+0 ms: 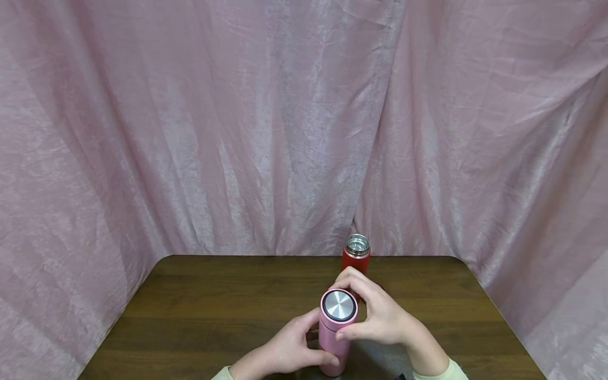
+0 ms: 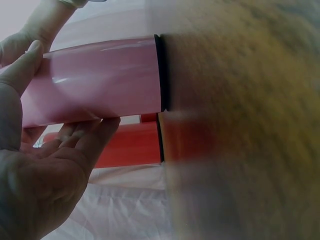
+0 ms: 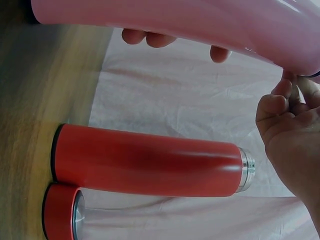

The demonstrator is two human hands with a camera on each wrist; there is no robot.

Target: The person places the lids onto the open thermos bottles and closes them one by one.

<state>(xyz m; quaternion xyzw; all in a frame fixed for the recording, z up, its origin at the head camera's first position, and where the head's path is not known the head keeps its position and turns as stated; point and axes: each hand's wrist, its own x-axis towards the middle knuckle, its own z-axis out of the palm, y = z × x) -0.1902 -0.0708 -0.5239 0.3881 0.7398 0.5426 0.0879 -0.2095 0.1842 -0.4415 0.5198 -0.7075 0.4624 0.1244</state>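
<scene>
A pink thermos bottle (image 1: 328, 340) stands upright on the table, its black base at the wood in the left wrist view. My left hand (image 1: 292, 345) grips the body low down, thumb across the front and fingers (image 2: 95, 142) round the far side. Up at the pink lid (image 1: 339, 305), with its round silver top, my right hand (image 1: 380, 314) holds with thumb and fingers on opposite sides. Behind them is a red thermos bottle (image 3: 150, 160), upright and uncapped, its steel mouth (image 1: 357, 244) showing. Its lower part is hidden by my right hand in the head view.
A red lid (image 3: 60, 212) stands on the table right beside the red bottle's base. The dark wooden table (image 1: 214, 295) has rounded far corners. Pink curtains (image 1: 266, 126) hang close behind its far edge and along both sides.
</scene>
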